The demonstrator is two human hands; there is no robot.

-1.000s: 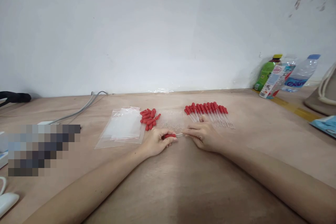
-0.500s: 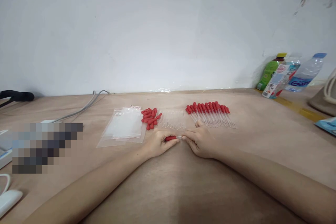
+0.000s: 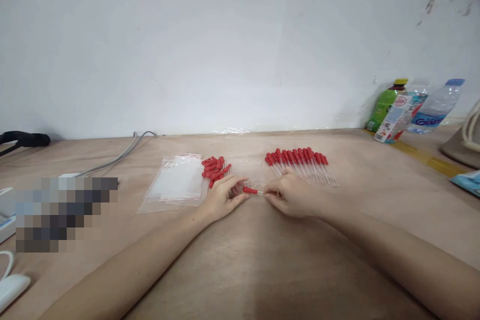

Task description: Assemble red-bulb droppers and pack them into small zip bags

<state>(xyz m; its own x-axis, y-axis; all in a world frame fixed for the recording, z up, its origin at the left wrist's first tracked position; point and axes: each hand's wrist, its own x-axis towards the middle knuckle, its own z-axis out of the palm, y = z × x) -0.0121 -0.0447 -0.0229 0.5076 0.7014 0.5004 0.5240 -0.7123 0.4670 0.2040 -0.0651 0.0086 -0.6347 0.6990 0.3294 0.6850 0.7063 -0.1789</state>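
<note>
Between my hands is a glass dropper with a red rubber bulb [image 3: 250,190]. My right hand [image 3: 290,193] pinches its glass tube, the bulb pointing left. My left hand [image 3: 225,197] is apart from the bulb, thumb and fingers spread around its left end. Behind my left hand lies a heap of loose red rubber bulbs [image 3: 214,168], partly hidden by the fingers. Bare glass tubes [image 3: 249,172] lie in a row beside that heap. Beyond my right hand, several droppers with red bulbs [image 3: 300,156] lie side by side, tubes toward me.
Clear plastic bags [image 3: 176,180] lie flat left of the bulbs. A grey cable [image 3: 116,158] runs along the left, near a blurred-out object [image 3: 63,215]. Bottles [image 3: 386,105] and a carton [image 3: 393,117] stand at the back right by the wall.
My left hand has let go of the red bulb and opened. My right hand has drawn the dropper slightly right and away from me.
</note>
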